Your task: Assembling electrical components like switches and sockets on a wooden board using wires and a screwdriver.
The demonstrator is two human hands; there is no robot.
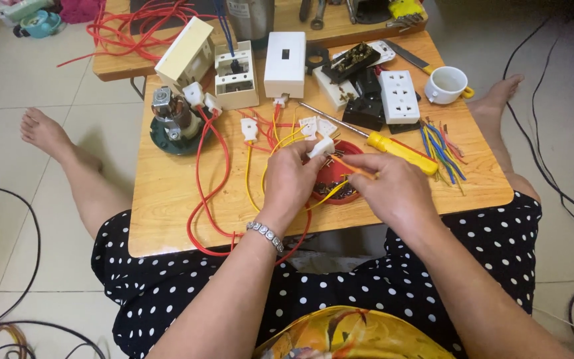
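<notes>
**Head view: two hands on a small white connector above a red dish**

Head camera looks down on a small white connector (321,146), pinched at the fingertips of the left hand (291,181), whose fingers (303,151) are curled tight around it. The right hand (393,189) is closed on a thin orange tool (352,167) whose tip points left toward the connector, just beside it. Both hands hover over a red dish (335,181) of small dark parts at the middle of the wooden counter (167,213). Yellow wires (260,173) and red wires (200,179) loop to the left. A yellow-handled screwdriver (400,149) lies just right and farther off. Beyond it sit a white socket plate (398,96) and a white cup (446,85); coloured wire offcuts (441,149) lie at the right.
</notes>
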